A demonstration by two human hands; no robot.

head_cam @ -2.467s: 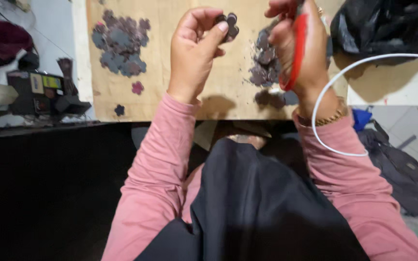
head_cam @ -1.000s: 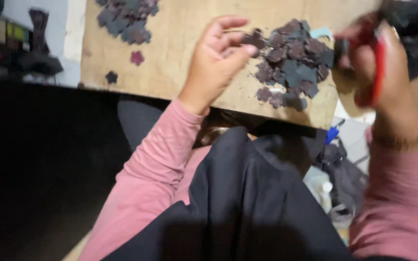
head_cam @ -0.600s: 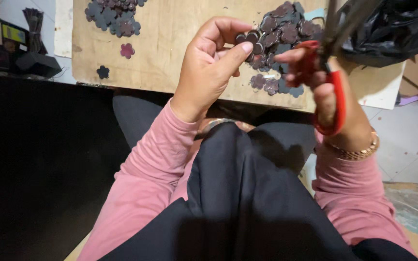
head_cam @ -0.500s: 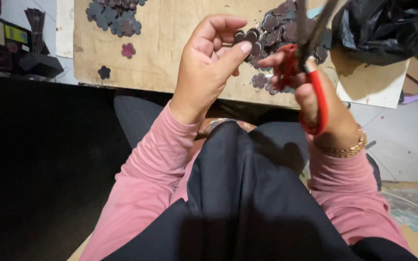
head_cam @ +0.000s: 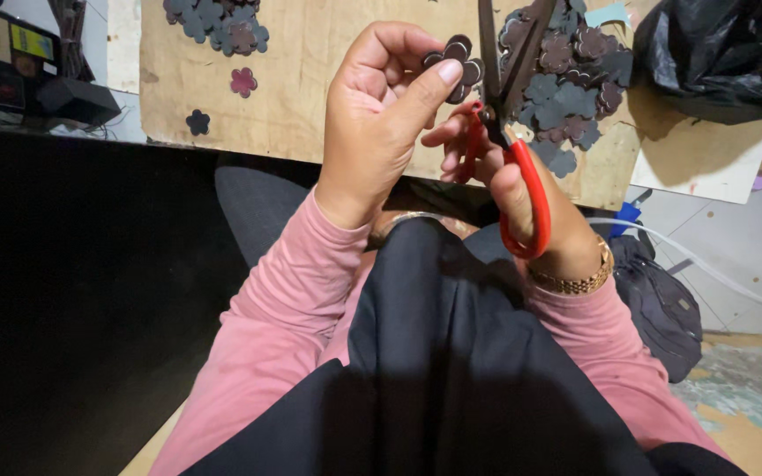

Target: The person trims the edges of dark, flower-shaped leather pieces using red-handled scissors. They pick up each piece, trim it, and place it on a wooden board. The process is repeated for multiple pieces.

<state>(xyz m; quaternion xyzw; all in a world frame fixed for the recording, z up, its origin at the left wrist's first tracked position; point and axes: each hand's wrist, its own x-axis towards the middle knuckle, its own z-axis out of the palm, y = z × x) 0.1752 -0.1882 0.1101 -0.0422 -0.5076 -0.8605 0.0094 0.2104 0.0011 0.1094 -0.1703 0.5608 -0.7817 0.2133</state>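
A person in pink sleeves looks down at their own two hands, raised above a wooden surface (head_cam: 310, 88). The left hand (head_cam: 381, 115) pinches a small dark flower shape (head_cam: 456, 63) between thumb and fingertips, its grip clamped on the piece. Just beside it, the right hand (head_cam: 522, 189) holds red-handled scissors (head_cam: 509, 115), fingers closed through the loops, blades pointing up and slightly parted next to the flower. A pile of similar flowers (head_cam: 566, 84) lies on the surface behind the scissors, and another pile (head_cam: 218, 22) sits at upper left. A black bag (head_cam: 725, 53) rests at upper right.
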